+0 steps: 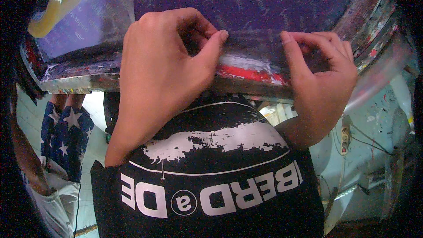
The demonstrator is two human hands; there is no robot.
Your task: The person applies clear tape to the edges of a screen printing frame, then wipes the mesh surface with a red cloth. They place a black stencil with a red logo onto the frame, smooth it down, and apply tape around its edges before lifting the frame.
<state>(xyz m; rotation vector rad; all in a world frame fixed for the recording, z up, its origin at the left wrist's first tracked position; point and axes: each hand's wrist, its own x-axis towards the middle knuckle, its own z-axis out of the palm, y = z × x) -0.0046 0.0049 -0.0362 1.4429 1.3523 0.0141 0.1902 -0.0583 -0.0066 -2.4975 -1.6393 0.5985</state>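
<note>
Both hands are raised over the near edge of a purple surface (255,0) printed with faint repeated lettering. My left hand (163,61) is closed in a pinch, thumb against fingertips, just above that edge. To its right, my right hand (324,66) pinches thumb and fingers together too. Whatever lies between the fingertips is too thin or dim to make out. Below the hands runs a paint-stained rim (251,74) with red and white smears.
A yellow curved piece (53,11) lies at the far left on the surface. Another person in star-patterned blue shorts (66,136) is at the left. A white power strip (345,139) with a cable is at the right. My black printed shirt (211,158) fills the lower middle.
</note>
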